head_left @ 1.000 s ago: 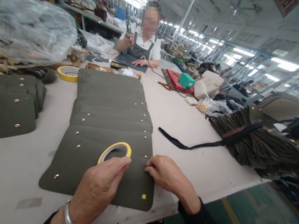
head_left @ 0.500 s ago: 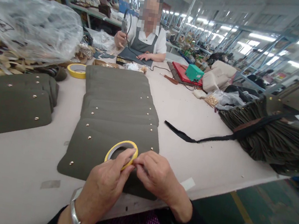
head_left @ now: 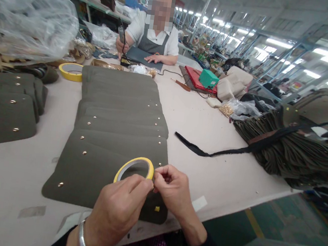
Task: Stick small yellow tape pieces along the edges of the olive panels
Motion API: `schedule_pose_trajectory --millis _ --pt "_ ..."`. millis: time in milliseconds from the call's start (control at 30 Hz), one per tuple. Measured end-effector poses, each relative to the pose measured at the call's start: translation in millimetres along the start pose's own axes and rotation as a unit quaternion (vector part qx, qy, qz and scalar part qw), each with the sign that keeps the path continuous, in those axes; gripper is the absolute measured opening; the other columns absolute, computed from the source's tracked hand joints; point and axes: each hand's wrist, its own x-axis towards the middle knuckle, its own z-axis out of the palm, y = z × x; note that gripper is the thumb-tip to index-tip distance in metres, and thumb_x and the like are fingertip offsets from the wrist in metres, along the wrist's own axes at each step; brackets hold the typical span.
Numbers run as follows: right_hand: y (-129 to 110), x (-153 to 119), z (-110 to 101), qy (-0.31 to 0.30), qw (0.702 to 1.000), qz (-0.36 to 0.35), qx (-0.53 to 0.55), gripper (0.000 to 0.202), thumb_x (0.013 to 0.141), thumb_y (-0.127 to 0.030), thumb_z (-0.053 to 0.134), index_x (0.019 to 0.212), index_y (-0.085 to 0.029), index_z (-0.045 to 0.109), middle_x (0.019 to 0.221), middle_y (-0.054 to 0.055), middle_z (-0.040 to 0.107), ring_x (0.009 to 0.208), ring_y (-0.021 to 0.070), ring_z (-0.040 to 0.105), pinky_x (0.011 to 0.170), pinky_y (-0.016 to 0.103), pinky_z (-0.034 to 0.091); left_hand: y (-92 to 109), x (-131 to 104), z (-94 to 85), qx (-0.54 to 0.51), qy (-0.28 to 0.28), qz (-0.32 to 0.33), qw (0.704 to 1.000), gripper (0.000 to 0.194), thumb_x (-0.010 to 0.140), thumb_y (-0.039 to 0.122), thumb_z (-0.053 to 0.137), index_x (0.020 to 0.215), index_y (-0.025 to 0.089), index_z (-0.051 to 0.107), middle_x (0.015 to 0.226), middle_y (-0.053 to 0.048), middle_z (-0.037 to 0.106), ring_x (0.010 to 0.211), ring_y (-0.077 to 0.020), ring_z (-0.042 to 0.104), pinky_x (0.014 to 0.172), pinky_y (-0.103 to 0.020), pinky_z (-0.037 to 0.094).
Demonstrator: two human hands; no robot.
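My left hand (head_left: 123,200) grips a narrow roll of yellow tape (head_left: 119,171), thumb and fingers closed on its right side. Close beside the roll, my right hand (head_left: 172,186) is pinched; whatever lies between its fingertips is too small to make out. Under both hands lie overlapping dark olive panels (head_left: 112,148) with rounded corners and small gold studs. A small yellow piece of tape (head_left: 157,209) sits on the nearest panel, near its lower right corner.
A second yellow tape roll (head_left: 71,71) lies beyond, with more studded panels (head_left: 3,106) at left. A black strap (head_left: 197,147) trails from a bundle of olive pieces (head_left: 293,152) at right. Across the table, a co-worker (head_left: 153,41) holds a corded tool over a dark panel.
My right hand has drawn slightly away from the tape roll, and my left hand has turned knuckles-up. The small yellow piece on the panel now shows. The view has shifted slightly right.
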Motion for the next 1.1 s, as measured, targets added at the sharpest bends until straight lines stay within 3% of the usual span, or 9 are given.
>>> schedule_pose_trajectory --millis 100,233,300,500,633,867,1033,1100 --pt "13.8 22.4 -21.2 -0.029 0.995 0.075 0.052 0.018 0.078 -0.031 0.063 0.078 -0.014 0.065 0.056 -0.002 0.061 0.046 0.0101 0.057 0.046 0.021 0.046 -5.6 -0.2 3.4 0.042 -0.027 -0.004 0.999 0.015 0.094 0.014 0.043 0.092 0.018 0.058 0.082 -0.003 0.064 0.074 -0.0161 0.06 0.069 -0.028 0.05" --pt "23.6 43.7 -40.4 -0.084 0.992 0.09 -0.001 0.019 0.078 -0.031 0.064 0.079 -0.013 0.067 0.06 -0.001 0.062 0.048 0.0081 0.054 0.047 0.019 0.044 -18.1 -11.8 6.8 0.132 -0.131 -0.021 0.982 0.022 0.093 0.011 0.04 0.093 0.018 0.06 0.089 -0.006 0.064 0.081 -0.0204 0.059 0.07 -0.033 0.052" --pt "22.5 48.0 -40.9 -0.11 0.989 0.08 -0.051 0.016 0.08 -0.028 0.061 0.078 -0.014 0.067 0.059 -0.002 0.061 0.05 0.0082 0.053 0.047 0.019 0.042 -20.0 -18.0 7.9 0.143 -0.148 -0.018 0.978 0.024 0.092 0.01 0.038 0.096 0.018 0.061 0.091 -0.006 0.064 0.082 -0.0218 0.058 0.069 -0.035 0.052" --pt "14.7 53.5 -31.5 -0.119 0.969 -0.034 -0.215 0.014 0.081 -0.018 0.058 0.076 -0.016 0.07 0.069 0.0 0.068 0.061 0.0111 0.058 0.057 0.022 0.041 -19.0 -23.7 10.8 0.127 -0.131 -0.015 0.983 0.028 0.094 0.012 0.034 0.098 0.018 0.061 0.092 -0.006 0.063 0.082 -0.022 0.056 0.069 -0.036 0.052" --pt "12.7 56.4 -29.4 -0.135 0.949 -0.064 -0.278 0.014 0.082 -0.017 0.057 0.075 -0.017 0.07 0.068 0.0 0.068 0.061 0.0123 0.058 0.058 0.023 0.039 -21.3 -23.4 12.2 0.125 -0.12 -0.019 0.985 0.029 0.096 0.015 0.032 0.097 0.018 0.061 0.091 -0.006 0.063 0.082 -0.0216 0.056 0.068 -0.034 0.05" --pt "12.4 60.1 -29.5 -0.143 0.944 -0.056 -0.291 0.014 0.082 -0.016 0.057 0.073 -0.017 0.067 0.068 0.0 0.067 0.062 0.0125 0.058 0.058 0.023 0.039 -22.2 -23.9 14.2 0.111 -0.114 -0.033 0.987 0.031 0.097 0.017 0.03 0.095 0.019 0.061 0.089 -0.006 0.062 0.082 -0.0213 0.056 0.068 -0.034 0.049" --pt "17.5 61.6 -36.6 -0.19 0.965 0.058 -0.17 0.015 0.085 -0.023 0.054 0.08 -0.015 0.065 0.064 -0.001 0.061 0.056 0.0109 0.057 0.051 0.02 0.042 -22.0 -24.1 14.6 0.109 -0.12 -0.042 0.986 0.029 0.096 0.016 0.032 0.094 0.019 0.061 0.089 -0.006 0.062 0.082 -0.0214 0.056 0.068 -0.035 0.05" --pt "16.9 60.2 -37.0 -0.191 0.963 0.029 -0.186 0.014 0.085 -0.022 0.054 0.08 -0.015 0.065 0.066 -0.001 0.062 0.058 0.0108 0.057 0.052 0.02 0.042 -21.9 -24.8 14.8 0.109 -0.122 -0.045 0.986 0.028 0.096 0.016 0.033 0.094 0.02 0.061 0.09 -0.005 0.062 0.082 -0.0214 0.056 0.068 -0.035 0.05"
